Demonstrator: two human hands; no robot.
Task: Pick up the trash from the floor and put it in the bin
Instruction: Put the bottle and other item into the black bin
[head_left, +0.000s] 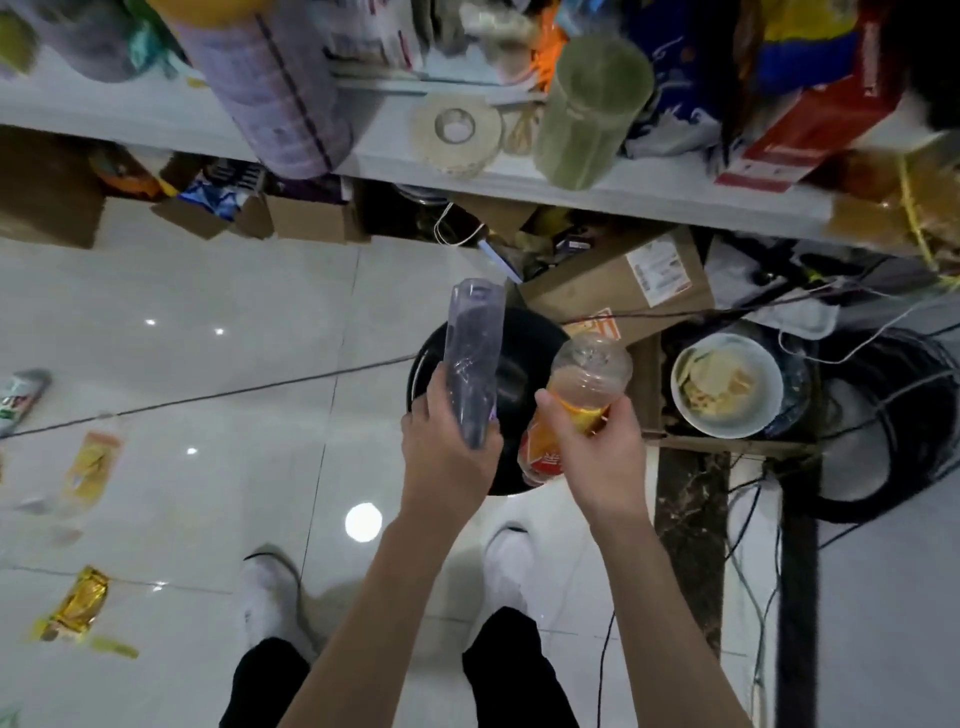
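Observation:
My left hand (448, 453) grips a clear, purplish plastic bottle (474, 343) by its lower part. My right hand (597, 451) grips a clear bottle with an orange-and-red label (587, 382). Both bottles hang directly over the round black bin (524, 332), which stands on the tiled floor just ahead of my feet. More trash lies on the floor at the left: a can (21, 397), a flattened clear bottle with a yellow label (91, 467) and a gold wrapper (78, 605).
A cluttered white shelf (649, 195) overhangs the bin, with cardboard boxes (618, 288) underneath. A white bowl of scraps (727, 384) sits right of the bin amid tangled cables (893, 415). A thin cord (218, 397) runs across the floor. My white shoes (270, 597) stand below.

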